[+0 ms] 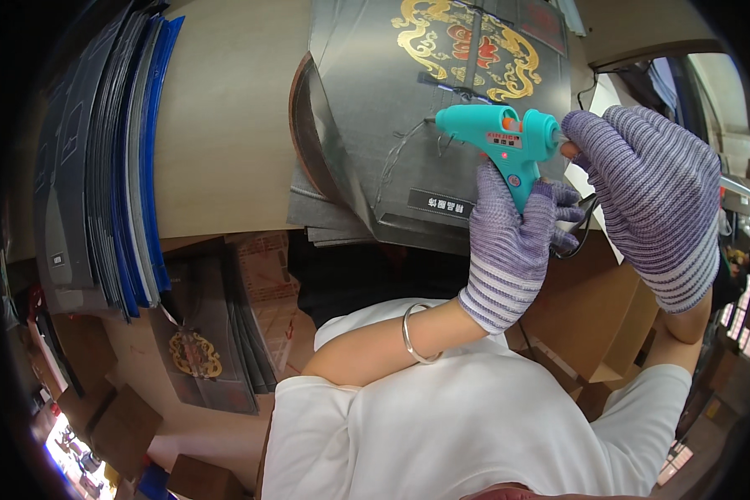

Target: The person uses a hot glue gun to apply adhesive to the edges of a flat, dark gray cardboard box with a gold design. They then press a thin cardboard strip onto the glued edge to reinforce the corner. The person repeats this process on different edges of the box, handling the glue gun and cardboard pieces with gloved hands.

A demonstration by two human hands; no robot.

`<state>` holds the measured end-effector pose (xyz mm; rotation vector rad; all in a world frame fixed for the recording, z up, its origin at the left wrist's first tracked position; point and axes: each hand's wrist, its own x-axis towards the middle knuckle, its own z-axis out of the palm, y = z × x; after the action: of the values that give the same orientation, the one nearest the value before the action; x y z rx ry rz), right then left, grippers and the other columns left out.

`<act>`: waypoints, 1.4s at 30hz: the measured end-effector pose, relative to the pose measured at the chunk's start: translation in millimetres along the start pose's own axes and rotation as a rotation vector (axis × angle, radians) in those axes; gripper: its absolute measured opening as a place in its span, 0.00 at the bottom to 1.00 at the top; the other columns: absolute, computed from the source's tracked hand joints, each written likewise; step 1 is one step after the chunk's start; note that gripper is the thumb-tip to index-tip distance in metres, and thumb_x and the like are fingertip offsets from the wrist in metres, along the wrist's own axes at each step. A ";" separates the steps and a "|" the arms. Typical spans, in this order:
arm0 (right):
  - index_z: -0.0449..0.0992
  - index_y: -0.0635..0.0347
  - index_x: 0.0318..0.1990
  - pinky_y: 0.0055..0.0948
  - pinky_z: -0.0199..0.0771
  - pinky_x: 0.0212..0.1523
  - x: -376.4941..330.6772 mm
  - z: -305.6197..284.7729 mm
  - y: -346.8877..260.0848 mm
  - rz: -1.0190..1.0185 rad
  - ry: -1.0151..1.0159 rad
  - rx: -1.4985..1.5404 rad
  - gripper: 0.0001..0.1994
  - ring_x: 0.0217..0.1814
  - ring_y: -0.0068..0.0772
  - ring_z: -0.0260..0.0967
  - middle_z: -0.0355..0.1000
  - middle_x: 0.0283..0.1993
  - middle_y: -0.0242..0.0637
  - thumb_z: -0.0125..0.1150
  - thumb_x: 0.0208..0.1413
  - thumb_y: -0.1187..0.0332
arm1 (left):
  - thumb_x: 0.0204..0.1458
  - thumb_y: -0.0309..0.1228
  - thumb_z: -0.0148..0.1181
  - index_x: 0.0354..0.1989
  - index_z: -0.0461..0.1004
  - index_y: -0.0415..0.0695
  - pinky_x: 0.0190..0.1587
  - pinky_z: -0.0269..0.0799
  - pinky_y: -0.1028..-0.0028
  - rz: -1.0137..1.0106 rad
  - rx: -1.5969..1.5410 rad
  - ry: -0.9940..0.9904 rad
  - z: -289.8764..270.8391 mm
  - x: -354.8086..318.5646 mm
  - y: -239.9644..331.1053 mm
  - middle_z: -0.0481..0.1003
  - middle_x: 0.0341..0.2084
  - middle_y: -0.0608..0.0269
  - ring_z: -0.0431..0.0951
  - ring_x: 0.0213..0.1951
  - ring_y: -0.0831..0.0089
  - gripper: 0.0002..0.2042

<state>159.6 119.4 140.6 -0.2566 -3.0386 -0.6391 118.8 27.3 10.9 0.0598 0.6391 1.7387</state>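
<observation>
My left hand (508,250), in a purple and white striped knit glove, is closed round the handle of a teal hot glue gun (475,123). The gun's nozzle points left, and thin strings of glue hang near its tip. My right hand (650,192), gloved alike, pinches at the gun's rear end, where a short bit of a clear glue stick (560,138) shows; the fingers hide most of it. Under the gun lies a large dark grey bag (358,100) with a gold and red emblem. Its brown-lined left edge curls up.
On the left of the tan table (225,117) stands a thick row of grey and blue folded bags (117,167). Below the table edge are more dark bags (208,342) with gold emblems. An open cardboard box (596,317) sits by my right arm, and a dark cord hangs near the gun.
</observation>
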 end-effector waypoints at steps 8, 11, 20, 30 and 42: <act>0.78 0.56 0.40 0.31 0.72 0.28 -2.9 -3.1 3.7 0.058 -0.073 -0.091 0.12 0.27 0.31 0.72 0.72 0.25 0.32 0.65 0.46 0.70 | 0.63 0.27 0.47 0.61 0.48 0.39 0.26 0.79 0.78 -0.044 0.022 0.001 3.8 8.7 -1.6 0.75 0.34 0.55 0.80 0.29 0.73 0.22; 0.77 0.56 0.40 0.32 0.72 0.31 -6.0 -8.1 -7.6 0.126 -0.156 -0.168 0.11 0.29 0.32 0.73 0.73 0.27 0.32 0.64 0.46 0.71 | 0.60 0.25 0.49 0.63 0.48 0.39 0.23 0.76 0.79 -0.058 0.108 0.023 3.0 7.1 -1.2 0.74 0.31 0.59 0.77 0.24 0.77 0.24; 0.76 0.55 0.42 0.35 0.70 0.30 -15.0 4.0 -5.9 0.148 -0.175 -0.028 0.11 0.28 0.35 0.72 0.71 0.26 0.33 0.61 0.50 0.71 | 0.61 0.25 0.48 0.61 0.52 0.35 0.22 0.71 0.79 0.146 0.443 0.117 1.0 -0.8 -10.3 0.71 0.24 0.64 0.72 0.20 0.81 0.21; 0.76 0.55 0.42 0.32 0.70 0.30 -6.9 8.9 -3.5 0.128 -0.143 0.090 0.11 0.28 0.32 0.72 0.72 0.25 0.32 0.63 0.49 0.71 | 0.63 0.29 0.48 0.47 0.62 0.41 0.17 0.66 0.81 0.178 0.389 0.128 -6.9 5.4 -26.6 0.69 0.19 0.66 0.70 0.16 0.81 0.08; 0.77 0.57 0.39 0.33 0.69 0.27 -0.1 -3.5 2.4 0.117 -0.132 -0.020 0.10 0.25 0.34 0.70 0.70 0.23 0.33 0.65 0.49 0.68 | 0.62 0.27 0.49 0.51 0.61 0.40 0.22 0.70 0.81 0.194 0.324 0.072 10.1 7.4 -12.2 0.72 0.25 0.64 0.73 0.21 0.81 0.11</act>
<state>160.1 120.2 144.8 -0.4926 -3.1128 -0.6696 131.3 39.5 11.8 0.2945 0.9911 1.8129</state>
